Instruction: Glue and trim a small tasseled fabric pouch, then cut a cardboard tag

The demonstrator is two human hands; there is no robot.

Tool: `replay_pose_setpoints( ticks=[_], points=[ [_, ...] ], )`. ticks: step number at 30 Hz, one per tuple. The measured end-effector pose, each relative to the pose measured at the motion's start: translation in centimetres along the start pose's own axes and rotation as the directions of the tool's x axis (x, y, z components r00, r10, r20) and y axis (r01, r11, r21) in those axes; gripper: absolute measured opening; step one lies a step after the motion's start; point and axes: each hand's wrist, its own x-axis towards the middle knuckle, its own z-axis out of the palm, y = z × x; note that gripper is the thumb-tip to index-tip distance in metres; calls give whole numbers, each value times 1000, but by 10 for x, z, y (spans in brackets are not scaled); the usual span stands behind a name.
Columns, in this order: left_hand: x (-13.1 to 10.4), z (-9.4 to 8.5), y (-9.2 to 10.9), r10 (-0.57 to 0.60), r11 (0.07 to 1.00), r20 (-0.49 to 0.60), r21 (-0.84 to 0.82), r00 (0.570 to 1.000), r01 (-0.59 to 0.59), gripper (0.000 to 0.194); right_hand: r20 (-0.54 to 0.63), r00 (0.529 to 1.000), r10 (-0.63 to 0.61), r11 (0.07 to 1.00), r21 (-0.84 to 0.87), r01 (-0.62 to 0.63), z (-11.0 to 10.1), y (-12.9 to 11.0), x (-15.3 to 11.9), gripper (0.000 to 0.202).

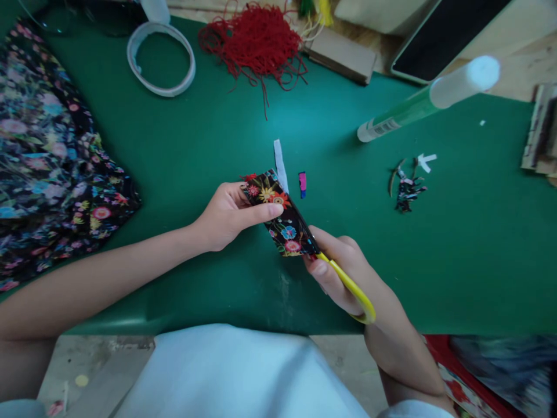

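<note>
My left hand [232, 215] pinches a small rectangular piece of black floral fabric [287, 229], thumb on top and fingers underneath. A bit of red thread [249, 177] shows at its upper left corner. In my right hand [342, 267] is a pair of scissors with yellow handles [359, 299], whose blades lie along the fabric's right edge. How far apart the blades are, I cannot tell. Just beyond the fabric, a narrow pale strip [281, 162] sticks up from its edge. A small pink and blue scrap [303, 184] lies to the right of that strip.
Floral cloth [65, 157] covers the left side of the green table [209, 145]. Toward the back are a tape roll [191, 69], red cords [256, 40] and a brown block [342, 55]. At right stand a glue bottle [409, 116] and a pile of trimmings [408, 191].
</note>
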Motion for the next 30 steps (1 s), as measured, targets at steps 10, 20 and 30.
replay_pose_setpoints(
  ticks=[10,20,30],
  points=[
    [0,1,0,-10,1000,-9,6,1000,10,25,22,999,24,1000,-12,-23,0,-1,-1,63],
    [0,1,2,-6,1000,6,-7,1000,6,23,49,997,68,998,16,-69,1,-2,-2,66],
    [1,4,4,-18,1000,-18,-15,1000,18,29,-33,999,17,997,81,-14,1,1,3,59]
  ],
)
